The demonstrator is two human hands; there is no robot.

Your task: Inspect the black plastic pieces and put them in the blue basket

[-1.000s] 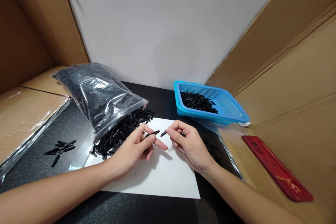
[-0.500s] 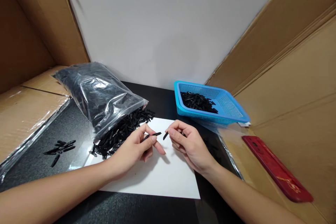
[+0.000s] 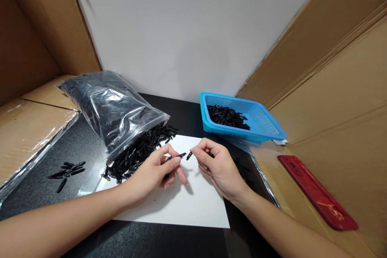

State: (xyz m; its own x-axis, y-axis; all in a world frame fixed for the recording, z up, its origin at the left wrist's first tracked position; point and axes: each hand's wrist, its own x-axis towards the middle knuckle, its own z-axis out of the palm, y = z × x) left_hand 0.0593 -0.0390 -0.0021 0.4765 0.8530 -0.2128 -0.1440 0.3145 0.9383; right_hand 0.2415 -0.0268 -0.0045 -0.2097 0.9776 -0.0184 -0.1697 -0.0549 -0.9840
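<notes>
Over a white sheet, my left hand pinches a slim black piece between thumb and fingers. My right hand holds a small black piece at its fingertips, with light spots on it; another dark bit shows behind its fingers. The two pieces are close, with a small gap between them. A heap of black pieces lies left of my left hand, at the mouth of a clear plastic bag full of dark pieces.
A blue basket with black pieces inside stands at the back right. Several loose black pieces lie on the dark table at left. A red object rests at right. Cardboard walls flank both sides.
The piece in my right hand has turned, so its spotted face shows. The fingers of my left hand have curled in slightly. The whole view has shifted a little.
</notes>
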